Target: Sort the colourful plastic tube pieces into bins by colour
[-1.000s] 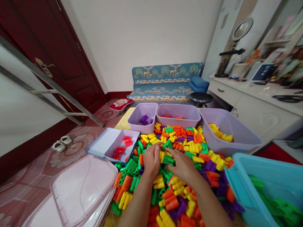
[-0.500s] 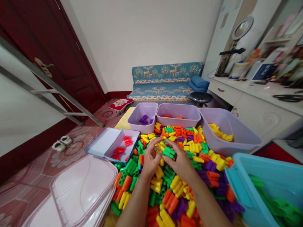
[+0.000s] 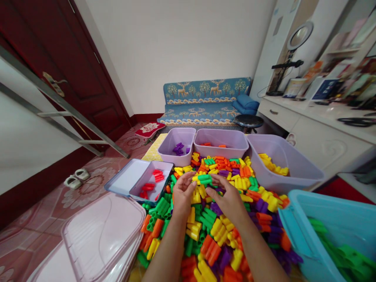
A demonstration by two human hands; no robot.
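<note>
My left hand (image 3: pixel 183 196) and my right hand (image 3: pixel 228 196) meet over a heap of plastic building blocks (image 3: pixel 211 246) made of joined tubes. Between my fingertips are a yellow block (image 3: pixel 195 178) and a green block (image 3: pixel 205 179), lined up end to end. The left fingers are closed at the yellow end, the right fingers at the green end. Whether the two pieces are joined I cannot tell. Around and below both hands lie loose yellow, green, orange and purple blocks.
Lilac bins hold purple blocks (image 3: pixel 178 149), orange blocks (image 3: pixel 222 146) and yellow blocks (image 3: pixel 274 164). A shallow box (image 3: pixel 138 192) at left has red blocks. The turquoise bin (image 3: pixel 299 231) at right contains green ones. Stacked lids (image 3: pixel 102 231) lie front left; a ladder (image 3: pixel 58 98) leans beyond.
The green block has moved slightly up and turned level, in line with the yellow one. My right fingers have shifted toward its right end, and my left hand has moved slightly left.
</note>
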